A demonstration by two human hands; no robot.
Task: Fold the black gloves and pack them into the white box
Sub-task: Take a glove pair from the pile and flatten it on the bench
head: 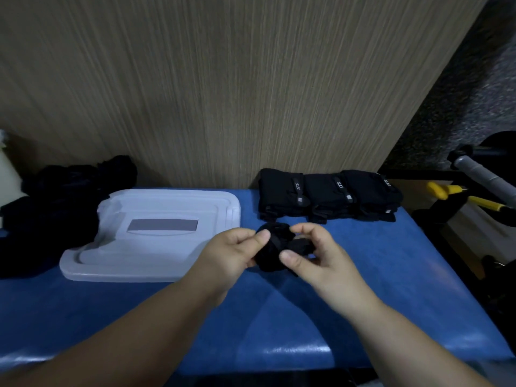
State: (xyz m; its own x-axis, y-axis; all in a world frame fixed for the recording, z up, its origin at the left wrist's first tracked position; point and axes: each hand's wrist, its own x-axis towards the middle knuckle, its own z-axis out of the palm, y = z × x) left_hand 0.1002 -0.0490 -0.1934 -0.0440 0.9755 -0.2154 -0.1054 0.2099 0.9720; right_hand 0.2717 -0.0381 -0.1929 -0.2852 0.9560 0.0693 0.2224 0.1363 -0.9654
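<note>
A crumpled black glove (275, 247) sits just above the blue table, held between both hands. My left hand (234, 252) pinches its left side with thumb and fingers. My right hand (321, 252) grips its right side, thumb on the front and fingers curled behind. The white box (156, 236) lies flat on the table to the left, lid side up with a grey label. A row of folded black gloves (326, 195) lies at the back right against the wooden wall. A loose pile of black gloves (55, 208) lies at the far left.
The blue padded table (279, 331) ends at the right, where yellow-handled tools (458, 194) and a grey-handled bar (480, 174) rest on a dark frame. A wooden panel (223, 79) stands behind the table.
</note>
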